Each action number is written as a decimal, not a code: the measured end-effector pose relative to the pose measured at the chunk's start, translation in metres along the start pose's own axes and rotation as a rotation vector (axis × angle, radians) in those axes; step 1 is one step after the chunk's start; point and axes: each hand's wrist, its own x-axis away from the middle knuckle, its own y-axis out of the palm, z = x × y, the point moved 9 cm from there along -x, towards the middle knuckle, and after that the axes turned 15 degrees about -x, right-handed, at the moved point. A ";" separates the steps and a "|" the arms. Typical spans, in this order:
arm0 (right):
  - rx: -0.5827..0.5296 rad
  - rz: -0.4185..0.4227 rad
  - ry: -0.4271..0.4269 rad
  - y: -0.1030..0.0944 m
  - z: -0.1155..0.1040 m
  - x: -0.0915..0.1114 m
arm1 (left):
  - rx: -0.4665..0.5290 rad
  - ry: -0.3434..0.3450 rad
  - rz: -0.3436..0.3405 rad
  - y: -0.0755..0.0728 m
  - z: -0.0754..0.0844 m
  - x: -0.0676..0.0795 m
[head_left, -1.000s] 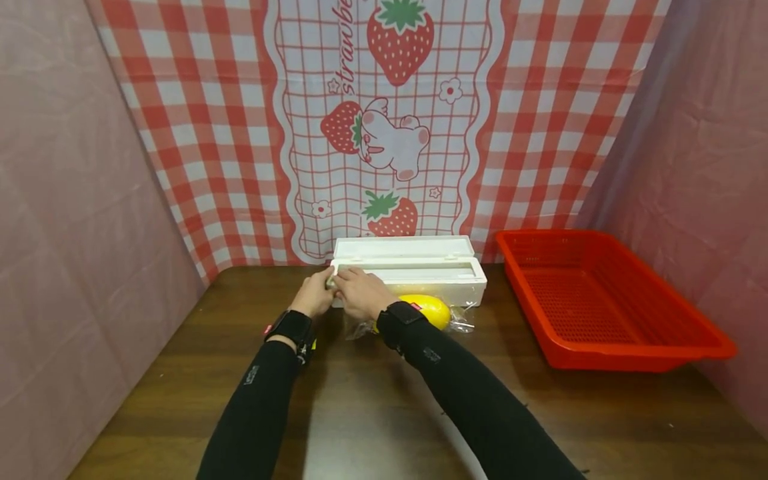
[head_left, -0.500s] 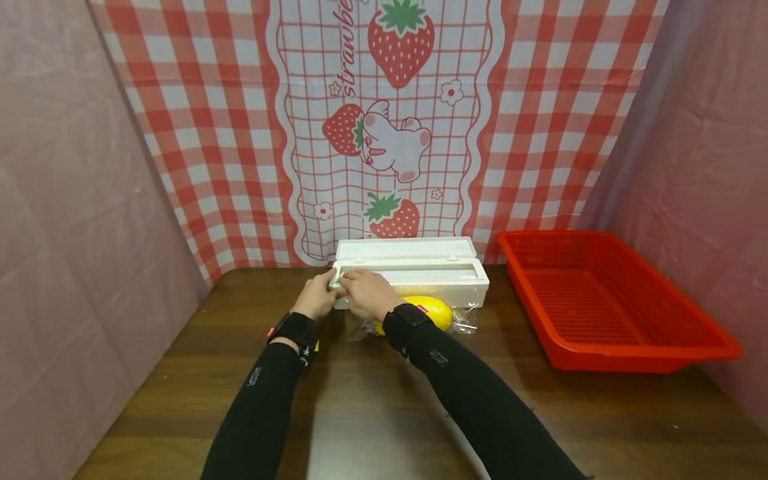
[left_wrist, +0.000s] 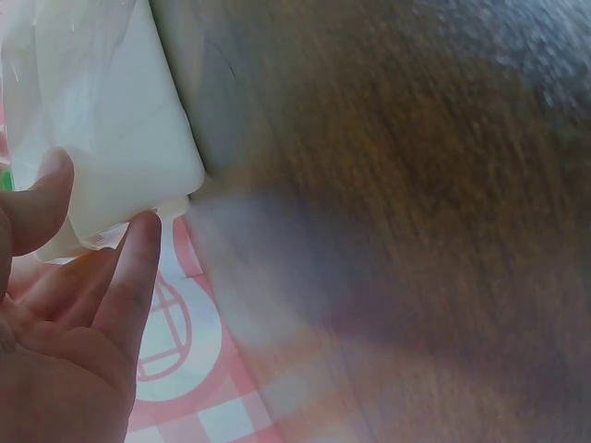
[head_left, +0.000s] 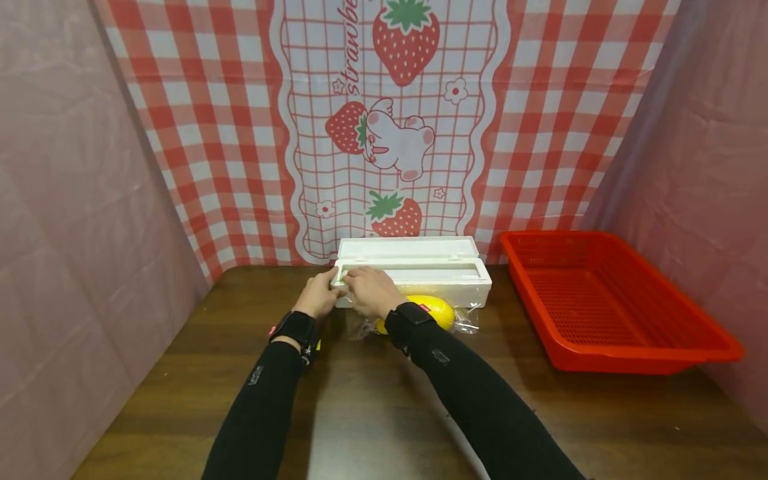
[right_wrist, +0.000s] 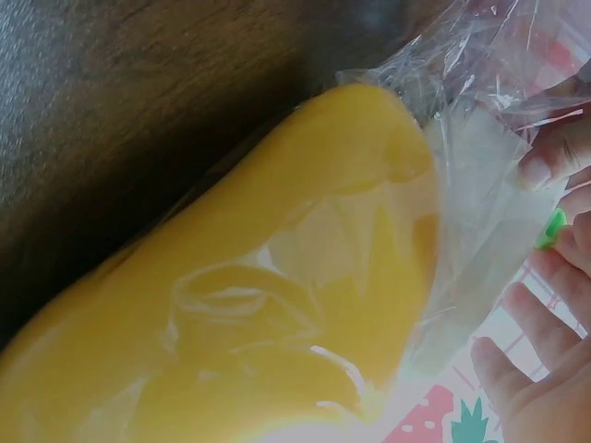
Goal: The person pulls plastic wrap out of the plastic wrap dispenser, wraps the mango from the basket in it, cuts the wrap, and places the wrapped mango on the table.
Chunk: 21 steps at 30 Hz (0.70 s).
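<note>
The white cling film dispenser (head_left: 444, 295) stands with its lid raised against the back cloth. My left hand (head_left: 318, 294) grips its left end; in the left wrist view the thumb presses one face of the dispenser and the fingertips lie at its end. My right hand (head_left: 373, 293) is over the same end, its fingertips on a small green slider (right_wrist: 552, 228), mostly covered by the fingers. Clear cling film (right_wrist: 480, 138) hangs from the front over a smooth, long yellow object (right_wrist: 277, 268), partly behind the right wrist in the head view.
A red plastic basket (head_left: 645, 357) with a perforated bottom stands at the right of the brown wooden table (head_left: 180, 400). A red-checked strawberry cloth (head_left: 222, 133) hangs behind the dispenser. Pink cloth closes off both sides.
The right hand has shifted slightly right along the dispenser, and a bit of green shows by its fingertips. The left hand stays on the dispenser's end. The head view has shifted slightly.
</note>
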 end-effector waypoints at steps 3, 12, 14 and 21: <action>0.005 0.007 -0.010 0.000 0.000 0.001 | 0.001 0.003 0.002 0.000 0.000 0.000; -0.014 0.100 -0.052 -0.015 0.004 0.005 | 0.006 0.025 0.049 -0.007 0.004 0.000; -0.015 0.128 -0.054 -0.019 0.004 0.006 | 0.006 0.021 0.043 -0.006 0.004 0.000; -0.022 0.161 0.051 -0.019 0.010 -0.006 | 0.006 0.018 0.045 -0.002 0.003 0.002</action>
